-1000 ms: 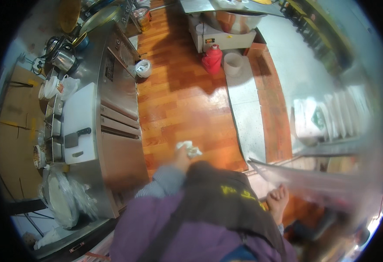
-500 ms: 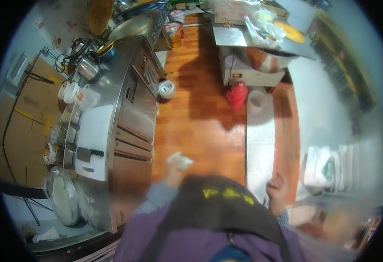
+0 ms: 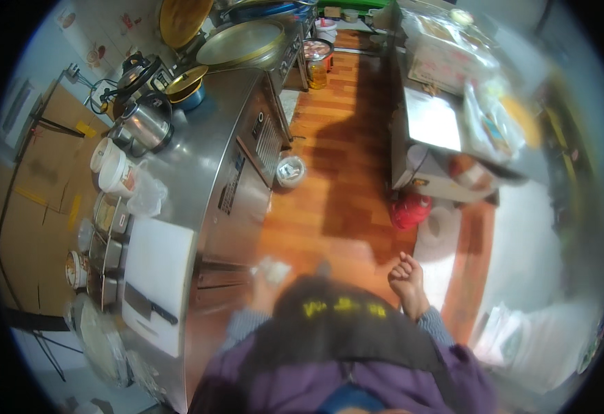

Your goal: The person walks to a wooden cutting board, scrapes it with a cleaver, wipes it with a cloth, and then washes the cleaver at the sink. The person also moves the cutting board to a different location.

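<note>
A crumpled white cloth [image 3: 272, 269] is in my left hand [image 3: 263, 295], which is closed on it and smeared by motion. This hand hangs beside the front of the steel counter [image 3: 214, 138]. My right hand [image 3: 407, 281] is raised at my other side with its fingers curled in, and nothing shows in it. It touches nothing; below and beyond it stand a red jug [image 3: 411, 210] and a whitish bucket [image 3: 443, 226]. On the counter, a black-handled cleaver [image 3: 152, 303] lies across a white cutting board [image 3: 156, 265].
A wood-patterned floor [image 3: 343, 159] runs ahead between counter and right-hand table. A small bin [image 3: 290, 171] stands against the counter. Kettle [image 3: 147, 125], white tubs [image 3: 116, 170] and a large round pan [image 3: 241, 44] line the left. Plastic bags [image 3: 488, 124] and a box [image 3: 447, 58] sit right.
I have moved forward along the aisle, so the counter, bin and red jug appear nearer. My right hand has come up and inward; the cloth remains in my left hand.
</note>
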### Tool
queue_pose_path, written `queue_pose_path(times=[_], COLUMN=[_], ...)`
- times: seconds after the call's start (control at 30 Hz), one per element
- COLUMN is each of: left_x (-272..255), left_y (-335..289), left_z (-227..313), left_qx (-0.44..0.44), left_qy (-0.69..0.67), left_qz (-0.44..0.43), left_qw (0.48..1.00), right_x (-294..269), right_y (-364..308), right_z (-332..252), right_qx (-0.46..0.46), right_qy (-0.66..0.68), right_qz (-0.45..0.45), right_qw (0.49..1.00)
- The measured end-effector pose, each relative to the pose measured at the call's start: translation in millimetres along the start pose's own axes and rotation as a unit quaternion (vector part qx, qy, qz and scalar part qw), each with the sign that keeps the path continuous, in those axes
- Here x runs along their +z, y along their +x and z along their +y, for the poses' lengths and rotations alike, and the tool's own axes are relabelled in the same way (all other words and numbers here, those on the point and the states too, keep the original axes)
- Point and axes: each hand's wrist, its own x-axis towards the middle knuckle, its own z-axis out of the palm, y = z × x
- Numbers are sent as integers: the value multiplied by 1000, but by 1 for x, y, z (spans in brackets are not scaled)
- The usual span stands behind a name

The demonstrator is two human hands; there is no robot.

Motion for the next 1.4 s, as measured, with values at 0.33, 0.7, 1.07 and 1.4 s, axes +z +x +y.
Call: queue_pose_path(times=[0.33, 0.7, 1.07, 1.4], left_x=[129, 326, 554, 800], left_y=[162, 307, 449, 576], left_z=[46, 132, 183, 215], left_qx=[-43, 26, -71, -84], left_qy=[8, 16, 85, 130], left_qz=[-37, -66, -54, -330], left_qw=[998, 997, 992, 931], right_x=[170, 391, 610, 782], right_y=[109, 276, 449, 585], right_z=[-38, -79, -87, -101], right_qx=[-47, -12, -29, -268], right_qy=[-67, -188, -540, -774], right_qz=[-30, -77, -193, -229], right_qw=[996, 979, 819, 526])
